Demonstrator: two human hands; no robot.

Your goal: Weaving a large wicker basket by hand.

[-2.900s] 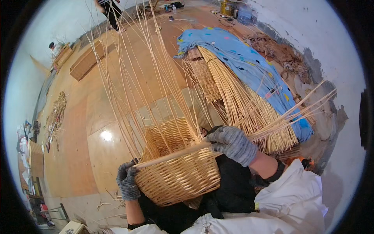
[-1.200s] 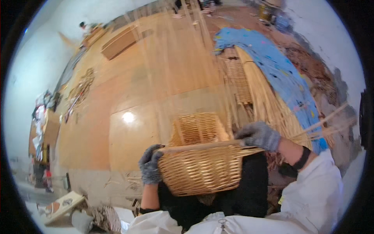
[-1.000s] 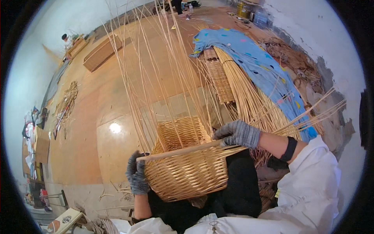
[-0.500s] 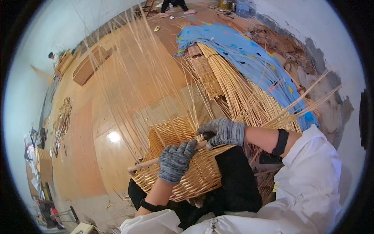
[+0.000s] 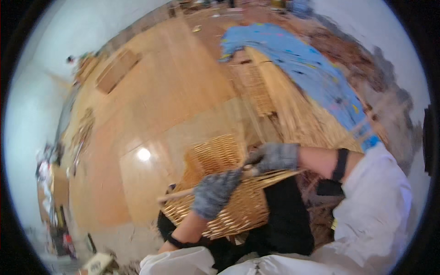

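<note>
A half-woven wicker basket [image 5: 245, 206] rests on my lap, its golden weave facing me and its hollow turned away. My left hand [image 5: 215, 195], in a grey knit glove, is closed over the near rim, with a thick pale rod [image 5: 176, 195] showing along the rim left of it. Close beside it, my right hand [image 5: 275, 156], gloved the same way, is closed at the rim around wicker strands [image 5: 282, 175] that run off to the right beneath my wrist. Motion smears the fingertips, and what lies under them is partly hidden.
A large bundle of cut canes [image 5: 291, 105] lies at the right, partly under a blue patterned cloth [image 5: 293, 55]. A woven panel [image 5: 259, 89] lies against it. Across the board floor, a long wooden box [image 5: 117, 71] sits far left, with a loose cane heap [image 5: 82, 133] nearer.
The whole scene has shifted slightly right and blurred. Long upright canes that rose over the basket no longer stand out. Both hands keep their hold at the rim.
</note>
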